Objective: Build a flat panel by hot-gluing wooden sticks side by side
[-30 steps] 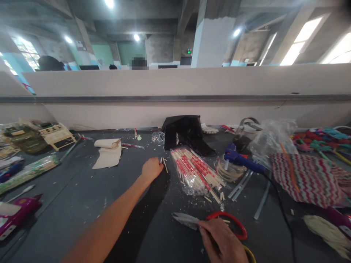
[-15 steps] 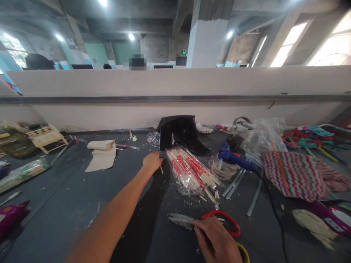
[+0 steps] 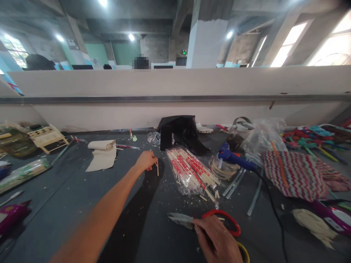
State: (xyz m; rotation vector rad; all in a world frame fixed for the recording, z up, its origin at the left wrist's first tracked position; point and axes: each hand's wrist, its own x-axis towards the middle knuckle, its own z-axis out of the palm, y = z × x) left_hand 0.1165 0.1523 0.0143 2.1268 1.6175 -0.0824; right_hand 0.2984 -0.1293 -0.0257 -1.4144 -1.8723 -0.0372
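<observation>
My left hand [image 3: 147,160] reaches out over the dark table, its fingers closed on a small piece of thin wooden sticks [image 3: 157,168]; part of it is hidden by the hand. To its right lies a clear plastic bag of chopsticks [image 3: 189,168] with red-patterned ends. Near me, my right hand [image 3: 219,239] is closed on the red-handled scissors [image 3: 182,220] around the pivot. The blades lie slightly apart and point left. A yellow ring-shaped edge [image 3: 244,252] shows beneath that hand.
A blue glue gun [image 3: 237,157] with a black cord lies right of the chopsticks, beside clear glue sticks [image 3: 255,197]. Behind stands a black bag [image 3: 181,133]. A cloth roll [image 3: 102,155] and a small wooden model [image 3: 48,138] are on the left. Striped fabric [image 3: 294,175] covers the right side.
My left hand has moved a little left and nearer, carrying the wooden stick piece, which shows more now. My right hand stays on the scissors.
</observation>
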